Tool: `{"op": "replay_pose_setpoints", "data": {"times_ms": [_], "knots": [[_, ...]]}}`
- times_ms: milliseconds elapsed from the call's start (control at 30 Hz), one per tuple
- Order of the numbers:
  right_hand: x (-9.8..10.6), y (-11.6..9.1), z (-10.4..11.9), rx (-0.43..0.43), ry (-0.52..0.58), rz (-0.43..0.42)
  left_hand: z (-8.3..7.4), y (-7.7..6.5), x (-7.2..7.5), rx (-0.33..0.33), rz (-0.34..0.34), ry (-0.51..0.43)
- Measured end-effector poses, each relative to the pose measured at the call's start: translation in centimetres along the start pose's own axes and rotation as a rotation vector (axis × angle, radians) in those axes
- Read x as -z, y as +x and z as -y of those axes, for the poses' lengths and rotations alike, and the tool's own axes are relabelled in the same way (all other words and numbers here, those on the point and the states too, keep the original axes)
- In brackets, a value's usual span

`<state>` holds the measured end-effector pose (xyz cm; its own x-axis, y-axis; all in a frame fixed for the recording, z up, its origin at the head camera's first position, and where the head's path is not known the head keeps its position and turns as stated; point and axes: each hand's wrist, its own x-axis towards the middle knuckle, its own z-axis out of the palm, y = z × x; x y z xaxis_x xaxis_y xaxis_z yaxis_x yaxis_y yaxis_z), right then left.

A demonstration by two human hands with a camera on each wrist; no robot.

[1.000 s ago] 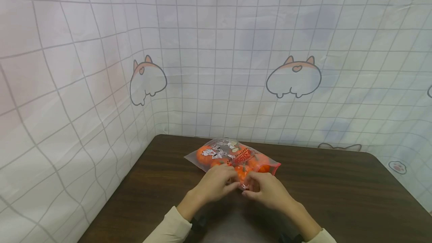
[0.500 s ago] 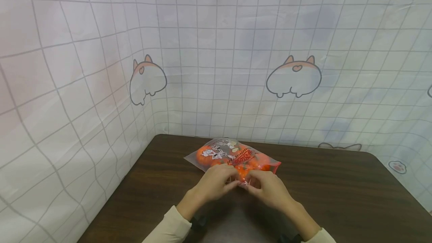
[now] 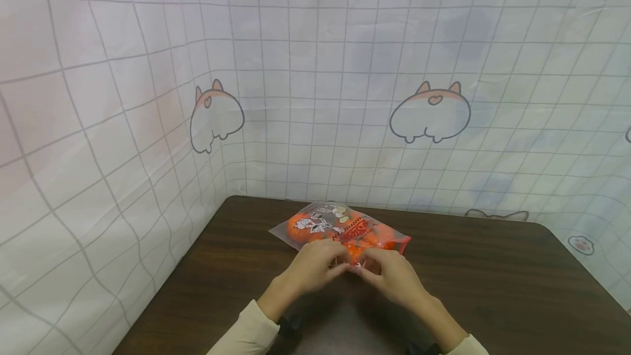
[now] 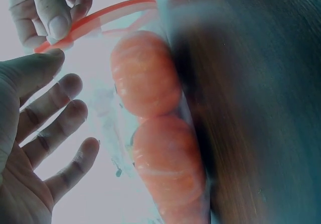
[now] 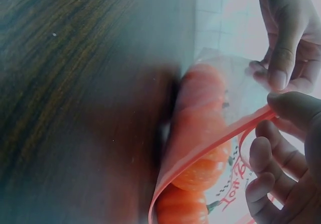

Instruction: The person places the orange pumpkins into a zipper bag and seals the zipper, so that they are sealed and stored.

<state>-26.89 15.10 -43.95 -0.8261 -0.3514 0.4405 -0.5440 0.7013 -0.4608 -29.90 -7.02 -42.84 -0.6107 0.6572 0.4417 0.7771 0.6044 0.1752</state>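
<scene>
A see-through plastic zip bag (image 3: 325, 215) with white and red print lies on the dark table. Inside show several orange-red, ribbed round pieces (image 4: 145, 73) with green stems, like small pumpkins. A red zip strip (image 5: 233, 130) edges the bag's mouth, which faces the person and gapes in the right wrist view. My left hand (image 3: 315, 267) pinches that edge between thumb and forefinger, other fingers spread apart. Close beside it my right hand (image 3: 394, 277) pinches the red strip too, its thumb on top and its remaining fingers bent. Both hands partly hide the near edge.
The brown wood-grain table (image 3: 493, 278) reaches back to a white grid-patterned curtain (image 3: 325, 97) with cartoon animal drawings. The same curtain hangs along the left side. Pale sleeves (image 3: 248, 330) cover both forearms.
My right hand has shifted slightly up and left, bringing its thumb to the bag's edge beside the left thumb. The left hand and the bag have hardly moved.
</scene>
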Motion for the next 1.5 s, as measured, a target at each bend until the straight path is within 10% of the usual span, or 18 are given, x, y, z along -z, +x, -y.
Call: {"op": "replay_pose_setpoints", "data": {"times_ms": [1500], "knots": [[0.20,-0.26,-0.25,0.004,-0.148,-0.004,0.45,-0.18,0.61,-0.022,-0.141,0.062]]}}
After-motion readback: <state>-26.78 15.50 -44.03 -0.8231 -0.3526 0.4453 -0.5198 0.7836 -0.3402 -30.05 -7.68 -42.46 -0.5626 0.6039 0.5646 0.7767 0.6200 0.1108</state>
